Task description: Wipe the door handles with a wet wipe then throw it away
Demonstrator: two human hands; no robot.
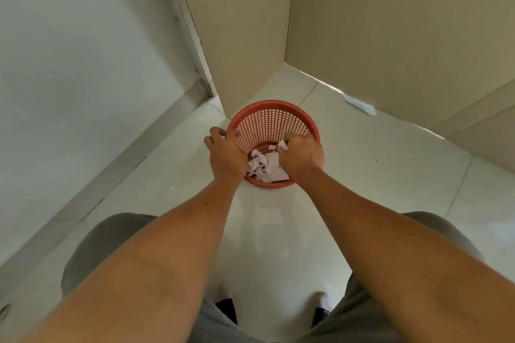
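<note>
Two grips over red plastic mesh wastebasket (274, 120). Right grip (302, 156) pinches white wet wipe (282, 144); wet, may cling. Left grip (224, 157) at rim, hold unclear.

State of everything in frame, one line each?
Left hand: fingers curled on rim of red basket.
Right hand: pinching wet wipe above the basket.
Wet wipe: wadded, not yet dropped.
Red basket: upright on floor, holding paper waste.
Paper scrap: on floor by right wall.
</note>
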